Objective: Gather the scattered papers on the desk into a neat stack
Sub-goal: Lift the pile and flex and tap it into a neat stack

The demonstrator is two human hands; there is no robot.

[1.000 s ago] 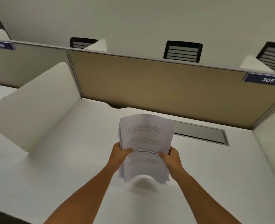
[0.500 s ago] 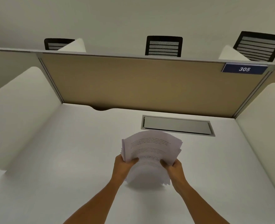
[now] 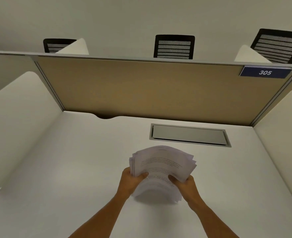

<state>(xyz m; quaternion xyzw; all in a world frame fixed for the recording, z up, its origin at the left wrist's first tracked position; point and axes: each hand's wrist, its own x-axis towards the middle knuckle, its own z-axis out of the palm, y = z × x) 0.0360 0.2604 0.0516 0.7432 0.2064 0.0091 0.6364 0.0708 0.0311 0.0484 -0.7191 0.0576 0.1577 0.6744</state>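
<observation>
Lighting: dim, even, diffuse; no glare. Shadows: soft patch on desk (image 3: 73,169) beneath paper stack (image 3: 162,165). Focus: stack's lower edge motion-blurred, print illegible. Distortion: wide-angle bowing at edges

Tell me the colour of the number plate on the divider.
The number plate is dark blue with white digits reading 305, clearest in the head view, its only view.

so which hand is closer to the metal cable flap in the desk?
Right. The right hand grips the paper stack's right edge, almost directly below the flap. The left hand holds the left edge, further off to the side.
</observation>
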